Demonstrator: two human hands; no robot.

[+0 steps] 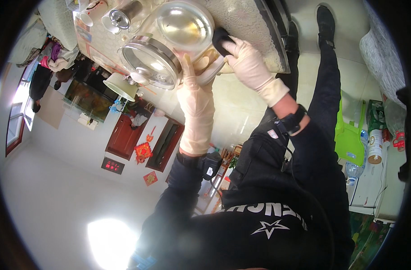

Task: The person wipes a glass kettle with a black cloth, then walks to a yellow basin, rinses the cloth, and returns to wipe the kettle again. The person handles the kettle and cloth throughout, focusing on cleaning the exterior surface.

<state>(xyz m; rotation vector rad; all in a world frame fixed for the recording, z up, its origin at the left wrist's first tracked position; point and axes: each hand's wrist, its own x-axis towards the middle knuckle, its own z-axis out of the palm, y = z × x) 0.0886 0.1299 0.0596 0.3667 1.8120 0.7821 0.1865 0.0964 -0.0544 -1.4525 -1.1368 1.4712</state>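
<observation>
My left hand [195,101], in a pale glove, is closed at the near edge of clear glass cookware [185,25]; its exact grip is partly hidden. Just left of those fingers is a round glass lid [146,62] with a steel rim and a pale knob. A pale curved part, perhaps a handle [210,74], shows beside the fingers. My right hand [249,64], gloved too, pinches a black cloth or pad [221,41] against or close to the right side of the glass.
A lace-patterned cover lies on the table [246,20], whose dark edge runs at its right. Cups [92,13] and a steel-lidded jar [120,19] stand on it at the upper left. A green plastic stool [350,138] and bottles [355,168] are at the right. People are in the background.
</observation>
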